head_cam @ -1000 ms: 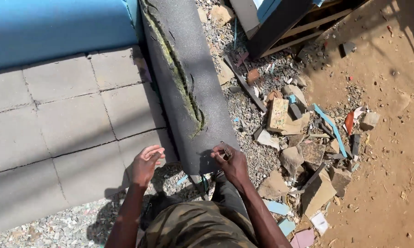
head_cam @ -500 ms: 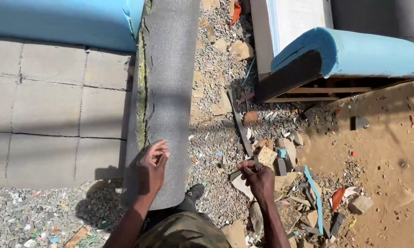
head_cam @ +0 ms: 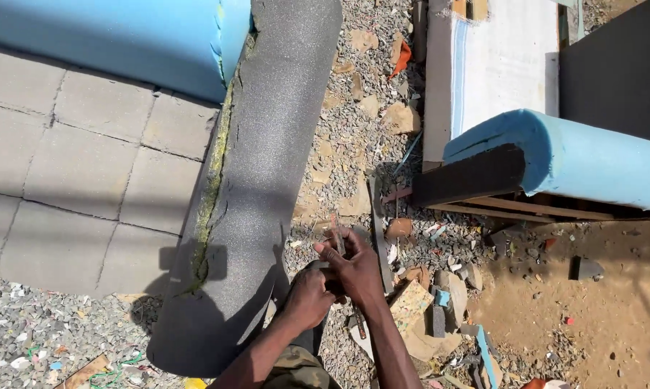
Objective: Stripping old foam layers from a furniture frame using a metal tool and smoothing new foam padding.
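My right hand (head_cam: 357, 270) is shut on a thin rusty metal strip (head_cam: 337, 236) that sticks up past my fingers; its lower end shows below my wrist. My left hand (head_cam: 307, 295) is curled tight against the right one at the same spot. Whether it also grips the strip is hidden. Both hands hover just right of the lower end of a long grey rounded slab (head_cam: 267, 166) with a cracked, mossy left edge.
Grey paving blocks (head_cam: 73, 180) lie to the left, with blue foam (head_cam: 123, 36) above them. At the right, a blue padded roll (head_cam: 577, 155) rests on a wooden frame (head_cam: 527, 209). Gravel, broken stone (head_cam: 411, 302) and debris cover the ground around my hands.
My hands were apart, the left on the slab's end. They have come together over the gravel, and the view has shifted further up along the slab.
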